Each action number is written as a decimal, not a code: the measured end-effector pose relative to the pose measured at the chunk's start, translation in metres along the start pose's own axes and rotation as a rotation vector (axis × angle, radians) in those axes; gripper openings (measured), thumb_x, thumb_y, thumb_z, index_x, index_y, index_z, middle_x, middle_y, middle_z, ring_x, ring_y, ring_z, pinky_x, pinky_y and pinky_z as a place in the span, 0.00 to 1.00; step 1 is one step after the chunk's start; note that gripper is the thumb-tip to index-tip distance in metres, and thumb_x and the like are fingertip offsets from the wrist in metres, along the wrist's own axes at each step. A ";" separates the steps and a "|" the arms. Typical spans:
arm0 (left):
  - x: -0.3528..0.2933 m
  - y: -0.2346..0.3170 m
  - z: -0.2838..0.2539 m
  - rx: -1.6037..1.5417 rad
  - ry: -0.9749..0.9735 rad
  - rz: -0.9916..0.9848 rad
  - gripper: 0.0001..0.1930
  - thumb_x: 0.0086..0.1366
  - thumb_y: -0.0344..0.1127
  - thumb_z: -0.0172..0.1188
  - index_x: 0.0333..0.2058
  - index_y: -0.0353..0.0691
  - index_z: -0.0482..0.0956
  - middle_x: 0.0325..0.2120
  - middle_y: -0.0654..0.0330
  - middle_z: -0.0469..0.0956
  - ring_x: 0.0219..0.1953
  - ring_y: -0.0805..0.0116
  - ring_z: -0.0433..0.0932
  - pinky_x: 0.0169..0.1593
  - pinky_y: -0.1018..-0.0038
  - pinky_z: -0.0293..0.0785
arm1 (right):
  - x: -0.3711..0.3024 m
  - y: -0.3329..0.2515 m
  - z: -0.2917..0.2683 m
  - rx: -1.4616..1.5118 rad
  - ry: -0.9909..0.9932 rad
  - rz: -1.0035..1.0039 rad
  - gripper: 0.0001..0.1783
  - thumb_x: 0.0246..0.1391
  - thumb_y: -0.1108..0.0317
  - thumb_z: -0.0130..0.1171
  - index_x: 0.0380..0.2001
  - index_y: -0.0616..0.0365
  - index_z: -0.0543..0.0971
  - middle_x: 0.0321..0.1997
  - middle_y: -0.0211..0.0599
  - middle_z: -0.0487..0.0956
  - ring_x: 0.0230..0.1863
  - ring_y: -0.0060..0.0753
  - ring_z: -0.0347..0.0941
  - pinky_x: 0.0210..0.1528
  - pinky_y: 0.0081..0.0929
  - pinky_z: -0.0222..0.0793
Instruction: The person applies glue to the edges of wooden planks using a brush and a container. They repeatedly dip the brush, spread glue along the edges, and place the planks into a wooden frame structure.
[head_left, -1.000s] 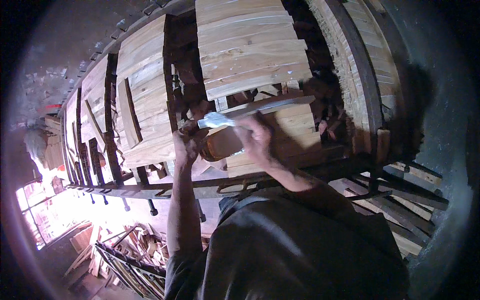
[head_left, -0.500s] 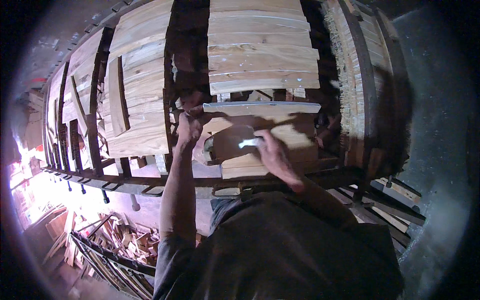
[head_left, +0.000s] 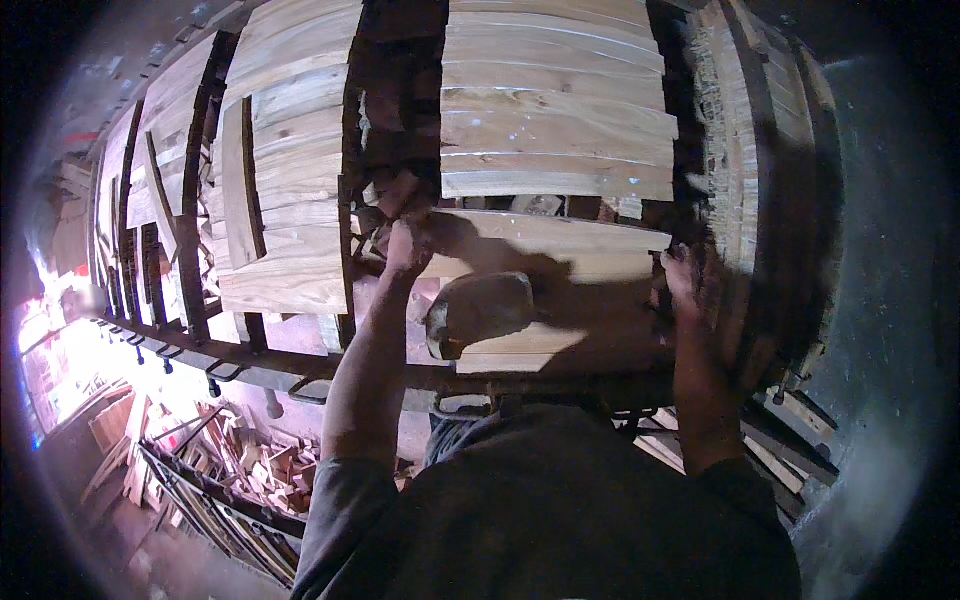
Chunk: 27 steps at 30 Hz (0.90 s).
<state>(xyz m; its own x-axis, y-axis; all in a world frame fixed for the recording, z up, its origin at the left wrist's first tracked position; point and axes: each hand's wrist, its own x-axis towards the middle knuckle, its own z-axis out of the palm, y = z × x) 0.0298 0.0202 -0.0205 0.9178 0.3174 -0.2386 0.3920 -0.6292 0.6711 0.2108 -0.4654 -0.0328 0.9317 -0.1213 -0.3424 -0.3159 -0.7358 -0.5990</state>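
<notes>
A wooden board (head_left: 600, 237) lies crosswise in front of the panel of edge-to-edge boards (head_left: 555, 125), with a gap between them. My left hand (head_left: 408, 248) is closed around its left end. At the opposite end, the fingers of my right hand (head_left: 679, 272) are closed on the board's corner. Nearer to me, a brownish open container (head_left: 482, 312) with a rounded side rests on other boards (head_left: 510, 352); its contents are too dark to make out.
A second board panel (head_left: 285, 170) lies to the left, with a loose strip (head_left: 240, 185) on it. Dark metal bars run between the panels, and a metal rail (head_left: 380, 376) crosses in front of me. Wood offcuts (head_left: 275, 470) are heaped at lower left.
My right hand has moved right, from above the container to the board's end; the white thing it held no longer shows. The board's white far edge has turned out of view.
</notes>
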 end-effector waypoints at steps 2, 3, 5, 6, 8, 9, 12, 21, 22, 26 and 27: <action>0.007 -0.018 0.012 0.033 -0.020 0.049 0.20 0.53 0.39 0.56 0.44 0.37 0.79 0.37 0.45 0.80 0.41 0.45 0.79 0.45 0.59 0.73 | 0.012 0.002 0.003 0.112 -0.114 0.001 0.13 0.59 0.63 0.56 0.44 0.54 0.73 0.31 0.34 0.76 0.25 0.28 0.71 0.27 0.26 0.66; 0.009 -0.025 0.017 0.049 -0.031 0.074 0.21 0.52 0.40 0.57 0.45 0.37 0.79 0.39 0.45 0.80 0.41 0.43 0.78 0.45 0.57 0.73 | 0.016 0.002 0.004 0.169 -0.185 -0.005 0.10 0.59 0.64 0.55 0.42 0.53 0.73 0.26 0.31 0.75 0.21 0.23 0.68 0.22 0.23 0.63; 0.012 -0.028 0.031 -0.103 0.051 0.048 0.22 0.52 0.43 0.57 0.43 0.38 0.81 0.38 0.46 0.80 0.42 0.44 0.78 0.45 0.55 0.72 | 0.016 -0.007 0.004 0.319 -0.236 0.025 0.07 0.59 0.66 0.55 0.39 0.52 0.73 0.22 0.27 0.73 0.17 0.19 0.66 0.18 0.20 0.60; 0.016 -0.031 0.034 -0.111 0.072 0.077 0.21 0.52 0.44 0.57 0.42 0.39 0.81 0.38 0.46 0.81 0.42 0.44 0.78 0.45 0.55 0.72 | 0.015 -0.014 0.003 0.411 -0.221 0.060 0.07 0.58 0.65 0.56 0.38 0.53 0.73 0.23 0.27 0.73 0.18 0.20 0.67 0.19 0.20 0.61; 0.028 -0.026 0.036 -0.096 0.000 0.127 0.21 0.53 0.47 0.57 0.41 0.40 0.82 0.34 0.47 0.81 0.40 0.45 0.78 0.44 0.55 0.71 | 0.018 -0.017 0.007 0.540 -0.123 0.178 0.08 0.56 0.64 0.58 0.36 0.53 0.72 0.23 0.29 0.73 0.18 0.24 0.68 0.19 0.22 0.64; 0.034 -0.024 0.040 -0.133 -0.002 0.136 0.21 0.53 0.47 0.57 0.40 0.40 0.83 0.34 0.47 0.81 0.39 0.45 0.78 0.44 0.55 0.72 | 0.021 -0.019 0.009 0.606 -0.069 0.231 0.09 0.55 0.63 0.59 0.35 0.53 0.71 0.24 0.30 0.73 0.18 0.25 0.68 0.19 0.22 0.65; 0.035 -0.052 0.060 -0.176 0.006 0.092 0.20 0.53 0.46 0.58 0.40 0.40 0.83 0.33 0.46 0.81 0.35 0.46 0.78 0.43 0.57 0.73 | 0.033 -0.041 0.013 0.589 -0.126 0.155 0.11 0.55 0.62 0.60 0.34 0.53 0.70 0.24 0.33 0.73 0.16 0.29 0.68 0.14 0.25 0.63; 0.041 0.000 0.039 -0.247 0.027 0.074 0.17 0.58 0.44 0.59 0.37 0.36 0.81 0.32 0.56 0.82 0.35 0.65 0.80 0.41 0.70 0.75 | 0.109 0.071 0.053 0.294 0.077 -0.131 0.09 0.57 0.63 0.57 0.37 0.56 0.74 0.25 0.37 0.76 0.15 0.30 0.68 0.13 0.28 0.62; 0.040 0.004 0.035 -0.285 0.020 0.079 0.16 0.58 0.43 0.60 0.37 0.36 0.81 0.32 0.56 0.82 0.35 0.65 0.80 0.41 0.70 0.75 | 0.106 0.065 0.056 0.430 0.061 -0.030 0.10 0.57 0.63 0.57 0.39 0.56 0.75 0.26 0.37 0.76 0.17 0.30 0.69 0.15 0.28 0.63; 0.028 -0.012 0.050 -0.431 0.093 -0.081 0.17 0.54 0.40 0.58 0.37 0.34 0.82 0.29 0.55 0.82 0.33 0.66 0.79 0.40 0.71 0.74 | 0.055 -0.039 0.048 0.560 -0.087 0.223 0.14 0.56 0.63 0.58 0.43 0.58 0.76 0.30 0.38 0.77 0.23 0.30 0.71 0.20 0.27 0.67; 0.027 -0.014 0.057 -0.475 0.112 -0.129 0.17 0.53 0.40 0.57 0.37 0.34 0.82 0.28 0.54 0.82 0.32 0.67 0.79 0.40 0.71 0.74 | 0.042 -0.068 0.040 0.489 -0.132 0.244 0.15 0.56 0.63 0.58 0.44 0.58 0.76 0.30 0.38 0.77 0.25 0.30 0.72 0.21 0.27 0.67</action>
<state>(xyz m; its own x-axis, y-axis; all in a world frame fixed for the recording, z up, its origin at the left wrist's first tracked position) 0.0528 -0.0030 -0.0763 0.8412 0.4617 -0.2814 0.4060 -0.1957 0.8927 0.2639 -0.3933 -0.0351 0.8005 -0.1420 -0.5822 -0.5954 -0.2985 -0.7459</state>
